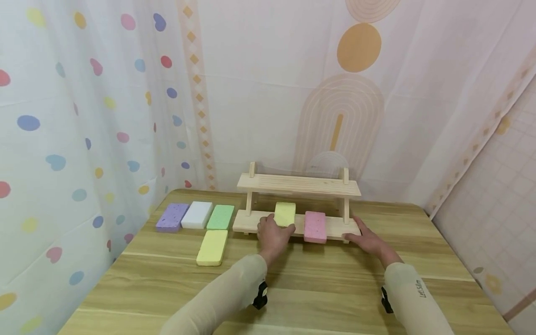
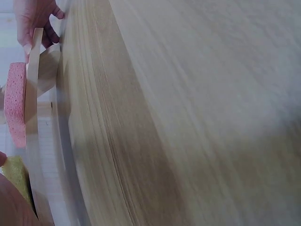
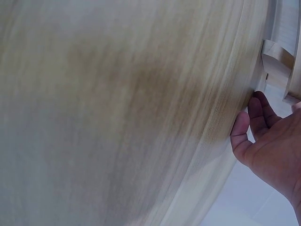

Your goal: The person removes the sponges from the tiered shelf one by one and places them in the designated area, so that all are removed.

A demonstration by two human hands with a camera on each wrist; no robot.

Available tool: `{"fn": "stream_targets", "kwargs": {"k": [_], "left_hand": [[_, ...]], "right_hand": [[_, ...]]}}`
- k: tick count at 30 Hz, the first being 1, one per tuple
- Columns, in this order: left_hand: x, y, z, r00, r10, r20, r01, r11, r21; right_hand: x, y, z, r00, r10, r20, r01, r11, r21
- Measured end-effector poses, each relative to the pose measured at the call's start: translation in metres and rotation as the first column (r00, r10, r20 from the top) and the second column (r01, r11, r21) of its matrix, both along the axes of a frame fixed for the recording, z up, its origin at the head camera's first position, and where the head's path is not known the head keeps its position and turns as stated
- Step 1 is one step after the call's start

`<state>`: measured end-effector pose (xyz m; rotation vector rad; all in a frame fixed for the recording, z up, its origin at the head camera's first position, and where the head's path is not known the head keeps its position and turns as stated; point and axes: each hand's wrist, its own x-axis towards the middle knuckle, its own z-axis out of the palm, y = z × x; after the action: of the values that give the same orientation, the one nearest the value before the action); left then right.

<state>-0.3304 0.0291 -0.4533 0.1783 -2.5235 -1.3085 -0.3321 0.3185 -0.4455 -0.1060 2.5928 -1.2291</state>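
A two-tier wooden rack (image 1: 296, 185) stands on the table. My left hand (image 1: 274, 236) pinches a yellow sponge (image 1: 285, 214) on the rack's lower tier; in the left wrist view only part of that hand (image 2: 13, 207) shows beside the sponge (image 2: 17, 175). To its right a pink sponge (image 1: 315, 227) rests on the same tier, jutting past the front edge. At the tier's right end my right hand (image 1: 371, 241) grips the rack, thumb at the front and fingers round the end. Some fingers of this hand (image 3: 277, 146) curl near the rack's foot (image 3: 276, 60).
Left of the rack, a purple sponge (image 1: 172, 217), a white sponge (image 1: 197, 214) and a green sponge (image 1: 220, 217) lie in a row. Another yellow sponge (image 1: 212, 248) lies in front of the green one. A patterned curtain (image 1: 259, 93) hangs behind the table (image 1: 318, 298).
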Motion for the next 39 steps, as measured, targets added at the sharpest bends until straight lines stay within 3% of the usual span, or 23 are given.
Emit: {"fn": "stream_targets", "kwargs": {"k": [15, 20, 26, 39], "left_hand": [[0.003, -0.014, -0.002, 0.999, 0.036, 0.010, -0.036, 0.998, 0.046], [0.003, -0.019, -0.002, 0.999, 0.034, 0.000, -0.034, 0.998, 0.054], [0.003, -0.025, -0.003, 0.999, 0.030, -0.024, -0.029, 0.998, 0.047], [0.018, -0.047, -0.001, 0.998, -0.052, -0.045, 0.056, 0.994, 0.092]], "right_hand": [[-0.001, 0.005, -0.009, 1.000, 0.009, -0.012, -0.009, 1.000, -0.015], [-0.007, 0.010, -0.019, 1.000, 0.003, 0.000, -0.003, 0.999, -0.039], [-0.006, 0.011, -0.018, 1.000, 0.020, -0.019, -0.021, 0.998, -0.055], [-0.004, 0.005, -0.010, 1.000, 0.010, 0.008, -0.010, 0.999, -0.042]]}}
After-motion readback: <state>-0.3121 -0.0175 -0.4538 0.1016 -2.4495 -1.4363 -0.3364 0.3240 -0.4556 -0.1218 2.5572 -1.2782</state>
